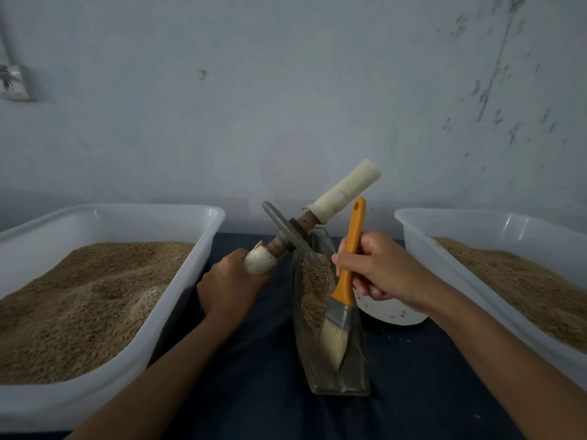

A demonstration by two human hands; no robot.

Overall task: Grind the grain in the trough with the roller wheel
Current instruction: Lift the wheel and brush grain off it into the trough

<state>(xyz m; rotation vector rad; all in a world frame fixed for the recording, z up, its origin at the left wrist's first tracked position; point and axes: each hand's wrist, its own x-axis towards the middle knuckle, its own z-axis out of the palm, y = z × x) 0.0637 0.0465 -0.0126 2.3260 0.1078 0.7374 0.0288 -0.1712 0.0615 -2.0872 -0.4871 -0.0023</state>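
Left hand (229, 282) grips roller wheel (287, 235), seemingly tilted

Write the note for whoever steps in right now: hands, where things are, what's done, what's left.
Left hand grips the near handle of the roller wheel, which is tilted up with its disc's lower edge at the trough's far end.
Right hand holds the orange brush, bristles down inside the trough at its near end.
Grain is piled in the trough's middle and far part; the near end looks swept bare.
Done: grain is loaded. How finely it is ground, I cannot tell.
Left: probably put the brush aside, take both handles and roll the wheel through the grain.
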